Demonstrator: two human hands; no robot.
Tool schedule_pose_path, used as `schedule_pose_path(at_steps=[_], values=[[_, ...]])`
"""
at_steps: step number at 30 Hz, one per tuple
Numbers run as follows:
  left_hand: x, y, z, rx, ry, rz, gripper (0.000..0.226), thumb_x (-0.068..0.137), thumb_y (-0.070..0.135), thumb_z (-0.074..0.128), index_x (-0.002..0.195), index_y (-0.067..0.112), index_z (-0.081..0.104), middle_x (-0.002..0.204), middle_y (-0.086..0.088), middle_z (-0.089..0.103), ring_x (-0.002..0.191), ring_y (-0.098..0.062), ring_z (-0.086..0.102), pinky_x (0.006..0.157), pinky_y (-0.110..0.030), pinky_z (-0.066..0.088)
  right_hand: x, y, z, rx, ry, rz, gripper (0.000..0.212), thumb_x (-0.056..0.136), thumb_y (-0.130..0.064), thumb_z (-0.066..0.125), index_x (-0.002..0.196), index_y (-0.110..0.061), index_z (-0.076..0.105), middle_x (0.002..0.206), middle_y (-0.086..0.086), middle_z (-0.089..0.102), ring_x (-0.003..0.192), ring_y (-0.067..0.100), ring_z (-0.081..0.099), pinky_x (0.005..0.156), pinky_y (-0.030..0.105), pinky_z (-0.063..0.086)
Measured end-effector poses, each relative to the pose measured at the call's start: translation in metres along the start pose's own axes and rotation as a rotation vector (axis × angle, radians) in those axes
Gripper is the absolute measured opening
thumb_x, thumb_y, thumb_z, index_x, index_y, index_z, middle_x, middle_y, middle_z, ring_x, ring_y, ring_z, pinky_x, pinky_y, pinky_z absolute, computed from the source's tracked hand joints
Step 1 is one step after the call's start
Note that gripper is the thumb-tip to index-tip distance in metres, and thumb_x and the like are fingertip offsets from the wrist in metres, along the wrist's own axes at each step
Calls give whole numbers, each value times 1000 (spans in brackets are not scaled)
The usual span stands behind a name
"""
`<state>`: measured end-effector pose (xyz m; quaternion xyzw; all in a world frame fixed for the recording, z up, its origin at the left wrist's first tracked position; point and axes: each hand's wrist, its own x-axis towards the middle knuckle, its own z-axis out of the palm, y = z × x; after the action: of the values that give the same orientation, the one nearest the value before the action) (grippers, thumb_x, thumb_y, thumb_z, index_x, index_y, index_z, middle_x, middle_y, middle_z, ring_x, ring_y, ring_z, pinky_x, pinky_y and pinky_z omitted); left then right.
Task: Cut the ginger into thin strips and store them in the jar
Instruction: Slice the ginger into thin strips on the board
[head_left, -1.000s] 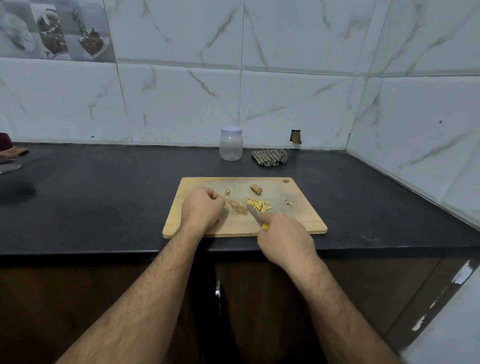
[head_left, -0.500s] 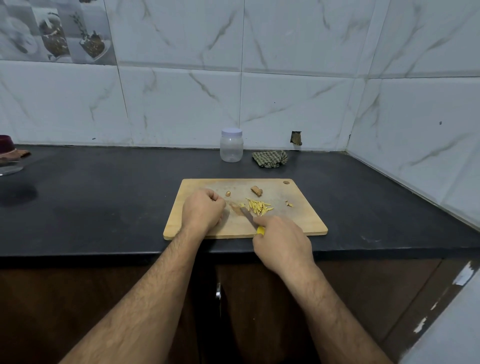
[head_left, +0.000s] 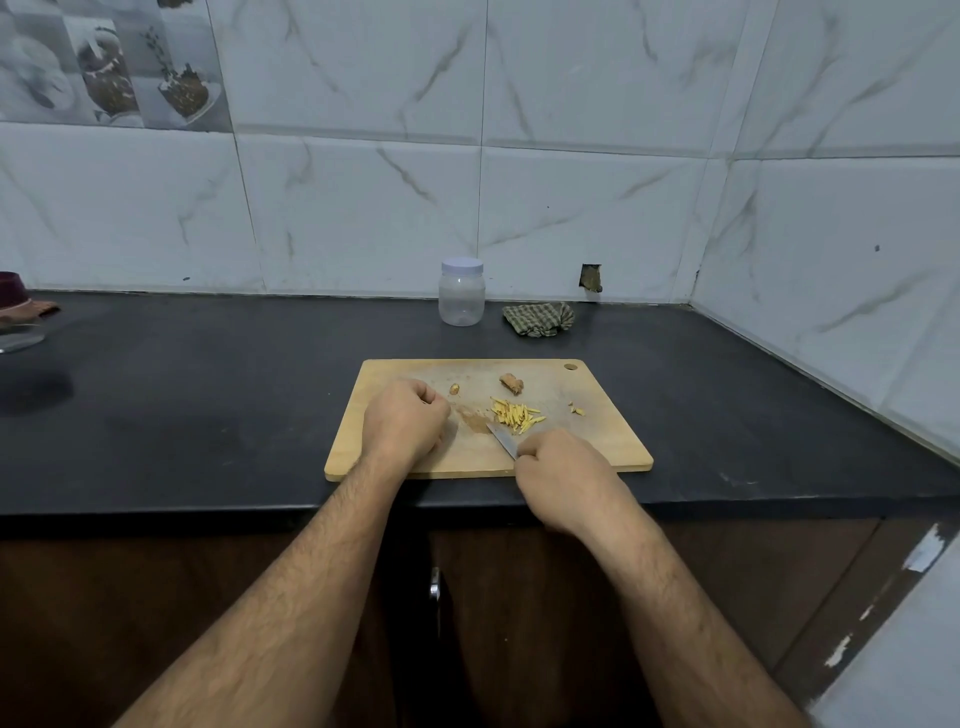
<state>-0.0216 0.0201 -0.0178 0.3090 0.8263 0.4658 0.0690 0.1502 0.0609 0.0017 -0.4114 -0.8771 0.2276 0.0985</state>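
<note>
A wooden cutting board (head_left: 613, 441) lies on the black counter. A small heap of yellow ginger strips (head_left: 515, 415) sits at its middle. Behind the heap lies a brown ginger piece (head_left: 511, 384), with a small bit (head_left: 455, 389) to the left and scraps (head_left: 575, 409) to the right. My right hand (head_left: 563, 470) grips a knife (head_left: 502, 440) whose blade points up-left, its tip beside the strips. My left hand (head_left: 405, 423) rests curled as a fist on the board's left part; whether it holds anything is hidden. The clear jar (head_left: 461, 292) with a white lid stands closed by the wall.
A crumpled checked cloth (head_left: 539, 319) lies right of the jar. At the far left edge sits a dark red object (head_left: 13, 291) over a glass dish. Tiled walls close the back and right. The counter's front edge runs just below the board.
My right hand with the knife has shifted slightly; the blade tip now lies at the near-left edge of the strips. The left fist has stayed where it was.
</note>
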Motion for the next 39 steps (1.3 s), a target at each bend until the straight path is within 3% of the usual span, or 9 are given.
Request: schedule_pose_path(at_steps=[3,6,10,15,19,25,33,37,39], values=[[2,0,0,-10,-18,-6,16,82,16,54,75,14,68,60,-2,70,51,-11,60,57,-23,48,-2,-3,-6,14,23,-29,25,92,-16,43,100,-17,67,91,-1,63,88,19,60,71,33,50],[5,3,-1,-77,-57,-51,16,85,10,54,80,16,68,63,-1,69,46,-10,57,48,-21,46,1,-9,-6,17,96,-44,35,92,-15,46,123,-18,62,111,3,66,97,22,60,75,32,48],[14,5,2,-34,-136,-33,14,87,7,57,86,18,66,66,-1,66,45,-11,54,49,-24,49,23,-16,0,-17,162,-44,26,87,-11,48,110,-12,60,92,2,57,96,26,58,68,32,39],[40,6,8,262,-114,139,20,92,22,58,109,23,67,101,1,70,89,-19,63,77,-28,49,37,-25,4,-3,130,-19,31,85,-6,46,113,-12,60,80,1,52,87,28,61,64,32,42],[60,13,10,457,-158,222,35,94,16,52,128,22,62,122,-2,67,111,-22,61,94,-37,51,40,-21,4,-16,128,-18,31,89,-8,48,118,-9,58,98,6,61,88,23,51,69,29,36],[69,22,8,527,-255,240,24,88,13,60,99,26,76,107,5,73,102,-18,64,92,-34,53,43,-19,6,11,130,5,16,90,-12,50,104,-16,55,86,1,51,82,19,48,51,25,28],[50,32,7,453,-341,162,10,79,17,77,87,23,79,93,8,74,91,-12,66,87,-32,55,40,-19,7,46,114,26,29,90,-12,50,118,-13,55,106,5,62,91,22,51,70,31,38],[38,27,7,408,-358,140,7,78,19,79,82,25,77,91,7,74,89,-10,66,87,-31,54,34,-21,1,129,83,43,29,89,-10,45,116,-15,52,98,6,63,74,25,68,60,36,58],[35,22,5,358,-349,133,11,76,20,82,81,27,75,91,6,74,88,-11,66,86,-30,54,26,-21,-2,174,54,66,32,88,-5,42,117,-17,48,95,8,63,62,25,70,51,36,60]])
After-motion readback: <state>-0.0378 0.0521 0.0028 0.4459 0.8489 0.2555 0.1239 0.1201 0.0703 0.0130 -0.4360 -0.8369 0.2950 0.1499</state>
